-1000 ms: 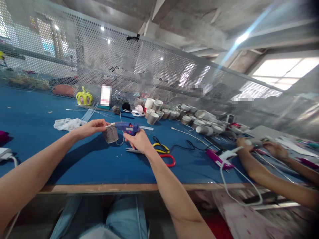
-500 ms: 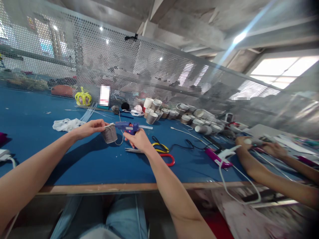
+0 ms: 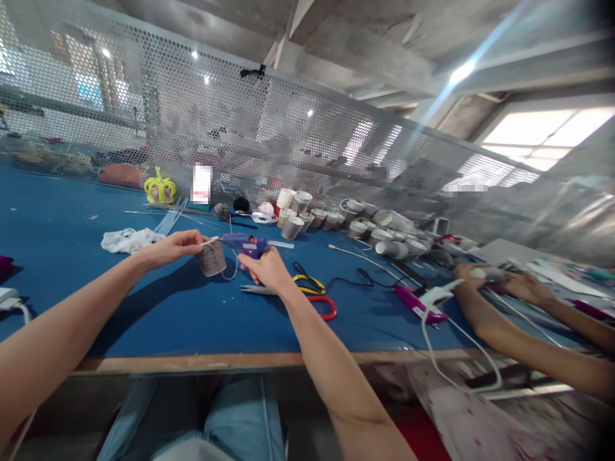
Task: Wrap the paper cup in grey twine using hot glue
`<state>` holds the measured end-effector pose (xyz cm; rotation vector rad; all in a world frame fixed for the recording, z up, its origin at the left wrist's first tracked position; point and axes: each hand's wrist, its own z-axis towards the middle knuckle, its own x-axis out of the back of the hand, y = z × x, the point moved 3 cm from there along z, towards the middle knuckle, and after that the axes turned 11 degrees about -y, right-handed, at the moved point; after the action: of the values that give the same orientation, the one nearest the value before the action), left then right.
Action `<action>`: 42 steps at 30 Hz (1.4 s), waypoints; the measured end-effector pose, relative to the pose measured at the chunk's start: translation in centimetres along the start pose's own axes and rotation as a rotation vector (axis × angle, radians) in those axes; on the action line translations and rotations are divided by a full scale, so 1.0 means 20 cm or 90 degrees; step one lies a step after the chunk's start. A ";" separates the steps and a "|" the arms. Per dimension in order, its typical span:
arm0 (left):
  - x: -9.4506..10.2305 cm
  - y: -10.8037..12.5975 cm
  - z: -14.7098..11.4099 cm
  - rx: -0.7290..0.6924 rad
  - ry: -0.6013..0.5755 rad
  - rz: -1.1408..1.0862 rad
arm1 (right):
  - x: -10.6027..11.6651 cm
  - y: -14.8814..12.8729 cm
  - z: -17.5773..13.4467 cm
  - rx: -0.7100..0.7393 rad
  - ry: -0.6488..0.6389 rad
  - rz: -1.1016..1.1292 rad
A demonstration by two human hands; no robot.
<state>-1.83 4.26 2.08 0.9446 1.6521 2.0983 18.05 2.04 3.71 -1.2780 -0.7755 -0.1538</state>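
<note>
My left hand pinches the rim of a small grey cup and holds it tilted above the table. Wrapped round the handle of a blue glue gun is my right hand. The gun's nozzle points left and meets the cup's rim, or nearly so; I cannot tell if they touch. A clear glue stick sticks out of the gun's back end. Thin grey cord loops down beside the cup. Under my right wrist lie scissors with red and yellow handles.
Many similar cups stand along the mesh partition. White cloth and a yellow crown-shaped piece lie to the left. At right, a co-worker's hands hold a cup, near a purple-and-white power strip with cables.
</note>
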 end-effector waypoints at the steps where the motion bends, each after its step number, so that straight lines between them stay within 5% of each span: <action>1: 0.00 0.00 0.00 0.001 -0.001 0.000 | 0.00 0.00 0.00 -0.002 -0.001 0.000; 21: 0.00 0.01 0.00 0.003 -0.011 -0.005 | 0.01 0.03 0.02 0.012 -0.005 0.001; 34: 0.00 0.01 -0.01 -0.008 -0.029 0.023 | 0.03 0.03 0.01 0.024 -0.029 0.151; 37: 0.00 0.01 -0.01 -0.010 -0.029 0.043 | 0.08 0.07 0.04 0.000 0.020 0.200; 42: 0.00 0.02 -0.01 -0.006 -0.022 0.104 | 0.21 0.26 0.11 -0.099 0.218 0.143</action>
<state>-1.85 3.96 2.35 1.1417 1.5958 2.1773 22.84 7.01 2.26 -1.4290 -0.3289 -0.2462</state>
